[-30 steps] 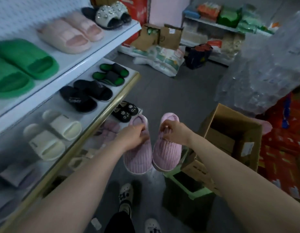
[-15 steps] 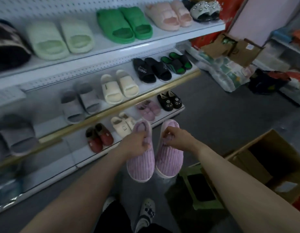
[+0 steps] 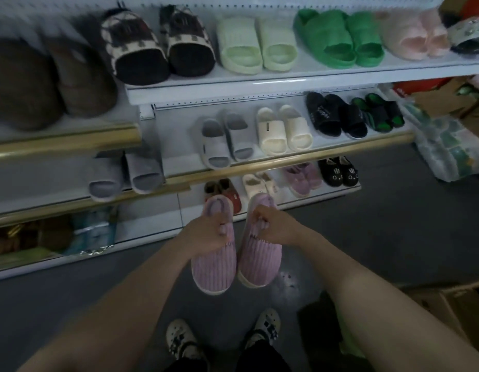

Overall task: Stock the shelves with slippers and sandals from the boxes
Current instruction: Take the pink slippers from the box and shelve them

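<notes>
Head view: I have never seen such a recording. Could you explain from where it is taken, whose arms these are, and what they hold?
There is no machine here. A person wears a camera on the head, which looks forward and down, so you see their own arms. The left hand grips the left slipper, and the right hand grips the right slipper; both are purple and ribbed, not yet on a shelf. In front stand the shelves, which bear pairs such as green slides. Below are the person's own shoes.
</notes>
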`<state>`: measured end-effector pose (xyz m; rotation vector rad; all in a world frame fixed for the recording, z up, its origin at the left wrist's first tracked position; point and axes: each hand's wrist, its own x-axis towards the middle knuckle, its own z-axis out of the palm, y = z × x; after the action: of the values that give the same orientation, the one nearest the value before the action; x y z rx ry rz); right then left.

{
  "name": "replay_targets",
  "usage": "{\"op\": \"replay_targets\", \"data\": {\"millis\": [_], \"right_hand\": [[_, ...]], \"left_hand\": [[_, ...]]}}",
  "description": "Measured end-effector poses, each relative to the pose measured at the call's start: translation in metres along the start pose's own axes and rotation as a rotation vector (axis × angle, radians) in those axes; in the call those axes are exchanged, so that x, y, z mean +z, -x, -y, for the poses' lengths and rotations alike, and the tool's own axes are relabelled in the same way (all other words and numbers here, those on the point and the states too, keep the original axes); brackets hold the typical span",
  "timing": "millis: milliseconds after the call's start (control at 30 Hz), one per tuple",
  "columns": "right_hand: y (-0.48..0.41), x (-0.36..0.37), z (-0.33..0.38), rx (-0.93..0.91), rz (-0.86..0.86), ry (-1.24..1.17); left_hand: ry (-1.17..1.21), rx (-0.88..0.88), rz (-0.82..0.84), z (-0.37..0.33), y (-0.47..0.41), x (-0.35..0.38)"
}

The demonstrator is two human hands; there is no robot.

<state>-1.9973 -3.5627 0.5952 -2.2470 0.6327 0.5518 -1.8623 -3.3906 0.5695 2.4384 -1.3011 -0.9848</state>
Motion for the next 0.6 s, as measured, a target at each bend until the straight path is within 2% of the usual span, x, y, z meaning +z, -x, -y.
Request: {"op": "replay_targets", "data": {"millis": [267, 467, 600], "right_hand": [[-0.066, 0.053, 0.048, -0.014, 0.036, 0.033], [-0.134, 0.085, 0.047, -0.080, 0.157, 0.139], [-0.194, 0.118, 0.037, -0.101, 0.161, 0.184]], "left_hand": [[0.029, -0.047, -0.020, 0.092, 0.009, 0.004], [0.058, -0.145, -0.081, 0.147, -0.012, 0.032], [0.092, -0.196, -0.131, 0.195, -0.044, 0.063]]}}
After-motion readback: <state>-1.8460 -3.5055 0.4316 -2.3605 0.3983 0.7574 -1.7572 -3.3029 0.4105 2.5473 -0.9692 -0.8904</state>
